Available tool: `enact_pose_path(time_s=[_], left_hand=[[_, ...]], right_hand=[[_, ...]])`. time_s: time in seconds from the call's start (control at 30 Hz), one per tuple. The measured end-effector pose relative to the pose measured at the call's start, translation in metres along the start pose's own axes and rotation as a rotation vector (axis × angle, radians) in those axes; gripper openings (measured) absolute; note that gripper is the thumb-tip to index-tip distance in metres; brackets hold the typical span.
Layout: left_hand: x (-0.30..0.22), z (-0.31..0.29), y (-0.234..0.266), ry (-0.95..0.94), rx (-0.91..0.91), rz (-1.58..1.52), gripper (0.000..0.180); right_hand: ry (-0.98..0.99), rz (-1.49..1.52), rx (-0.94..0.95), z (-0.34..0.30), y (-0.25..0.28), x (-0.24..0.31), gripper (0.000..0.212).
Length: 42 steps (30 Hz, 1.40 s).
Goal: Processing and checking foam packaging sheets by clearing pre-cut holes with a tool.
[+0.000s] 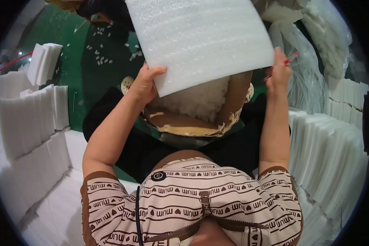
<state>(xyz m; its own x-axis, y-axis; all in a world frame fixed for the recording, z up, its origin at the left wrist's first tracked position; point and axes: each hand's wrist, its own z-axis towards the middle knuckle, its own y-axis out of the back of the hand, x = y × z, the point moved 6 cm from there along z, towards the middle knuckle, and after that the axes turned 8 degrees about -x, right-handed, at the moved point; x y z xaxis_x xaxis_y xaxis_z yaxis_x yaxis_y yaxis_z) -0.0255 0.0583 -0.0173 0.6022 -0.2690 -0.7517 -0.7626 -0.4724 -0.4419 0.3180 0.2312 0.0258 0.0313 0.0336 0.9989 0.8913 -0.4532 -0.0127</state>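
A wide white foam sheet (201,41) is held up in front of me, slightly tilted, over an open cardboard box. My left hand (145,82) grips its near left corner, thumb on top and fingers underneath. At the right edge, my right hand (279,69) is closed, its fingertips against the sheet's corner. A small red tool (291,58) pokes out of that hand; its kind is mostly hidden. Below the sheet, the box (180,124) has a torn, taped rim and holds whitish foam scraps (197,100). It stands between my legs.
Stacks of white foam sheets stand at left (22,123) and right (328,151). A smaller foam bundle (45,63) sits at far left. Small white bits (104,61) litter the green floor (71,30). Clear plastic bags (303,69) lie at far right.
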Motion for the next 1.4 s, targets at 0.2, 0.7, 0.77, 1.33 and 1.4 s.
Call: enact_pose_path(time_s=[0.2,0.7,0.77,1.33,1.4], left_hand=[[0.016,-0.004,-0.007,0.061,-0.079,0.062,0.052],[-0.001,-0.012,-0.03,0.02,0.092,0.076,0.059],[-0.016,-0.011,-0.034,-0.06,0.063,-0.008,0.059],[-0.08,-0.013,-0.001,-0.929,-0.405,0.477,0.046],[-0.077,-0.009,0.018,-0.759,-0.303,0.314,0.046]], right_hand=[[0.135,0.211,-0.049,-0.014,0.001,0.062,0.03],[0.736,-0.036,0.654,-0.112,-0.056,0.057,0.028],[1.01,-0.071,0.655,-0.13,-0.063,0.068,0.022],[-0.061,0.651,0.206,-0.023,-0.019,0.08,0.031],[-0.163,0.592,0.241,-0.014,-0.017,0.07,0.031]])
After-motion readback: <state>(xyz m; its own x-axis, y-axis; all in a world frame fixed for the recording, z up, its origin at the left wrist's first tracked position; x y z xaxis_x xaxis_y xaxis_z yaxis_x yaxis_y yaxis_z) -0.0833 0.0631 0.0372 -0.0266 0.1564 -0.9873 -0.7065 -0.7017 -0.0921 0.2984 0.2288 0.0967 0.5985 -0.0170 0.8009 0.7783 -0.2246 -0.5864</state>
